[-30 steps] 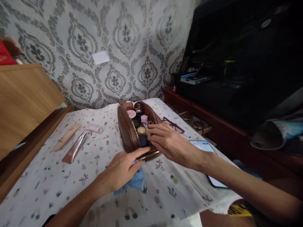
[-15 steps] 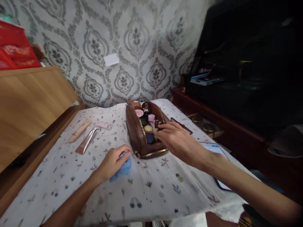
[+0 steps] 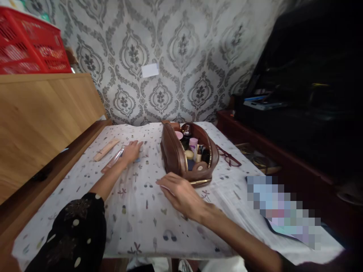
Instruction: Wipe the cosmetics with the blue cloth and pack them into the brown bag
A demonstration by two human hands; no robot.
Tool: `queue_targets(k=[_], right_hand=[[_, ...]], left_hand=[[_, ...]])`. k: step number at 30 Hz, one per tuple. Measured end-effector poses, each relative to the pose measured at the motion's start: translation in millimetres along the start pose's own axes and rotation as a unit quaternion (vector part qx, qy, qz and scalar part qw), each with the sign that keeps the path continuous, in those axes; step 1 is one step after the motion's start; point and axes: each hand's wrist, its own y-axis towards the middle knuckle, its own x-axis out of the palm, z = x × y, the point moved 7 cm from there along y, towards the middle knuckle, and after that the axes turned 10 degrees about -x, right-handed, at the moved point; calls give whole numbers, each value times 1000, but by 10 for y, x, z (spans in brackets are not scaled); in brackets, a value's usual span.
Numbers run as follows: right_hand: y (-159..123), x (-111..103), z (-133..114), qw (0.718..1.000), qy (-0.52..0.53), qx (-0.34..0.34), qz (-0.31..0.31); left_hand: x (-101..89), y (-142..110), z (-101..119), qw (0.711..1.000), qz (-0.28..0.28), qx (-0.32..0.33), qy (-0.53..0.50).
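Note:
My left hand (image 3: 131,152) is beside the shiny pinkish tube (image 3: 113,160), with its fingers over a small blue cloth (image 3: 137,160) that is mostly hidden beneath them. A peach tube (image 3: 105,150) lies farther left. Just in front of the brown cosmetic bag (image 3: 172,156), my right hand (image 3: 180,192) is low over the tablecloth, its fingers stretched out and slightly bent, with nothing seen in them. The bag stands unzipped. Inside it show a lilac-capped bottle (image 3: 193,144), a cream round item (image 3: 189,154) and several other cosmetics.
Dark red-framed glasses (image 3: 231,158) lie right of the bag. A phone (image 3: 279,211), its screen blurred out, rests near the right edge. On the left, a wooden cabinet (image 3: 51,98) carries a red basket (image 3: 34,41). A dark screen (image 3: 309,90) stands at the right.
My left hand has moved away from the bag's front corner to the tubes, with the blue cloth. My right hand has left the bag's opening and come down in front of it.

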Motion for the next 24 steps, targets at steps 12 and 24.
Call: queue_targets(k=[12, 24], right_hand=[[130, 599, 657, 938, 215, 231, 141], [135, 605, 532, 942, 273, 155, 122]], left_hand=[[-224, -120, 195, 996, 16, 81, 43], [-695, -1101, 562, 915, 81, 76, -387]])
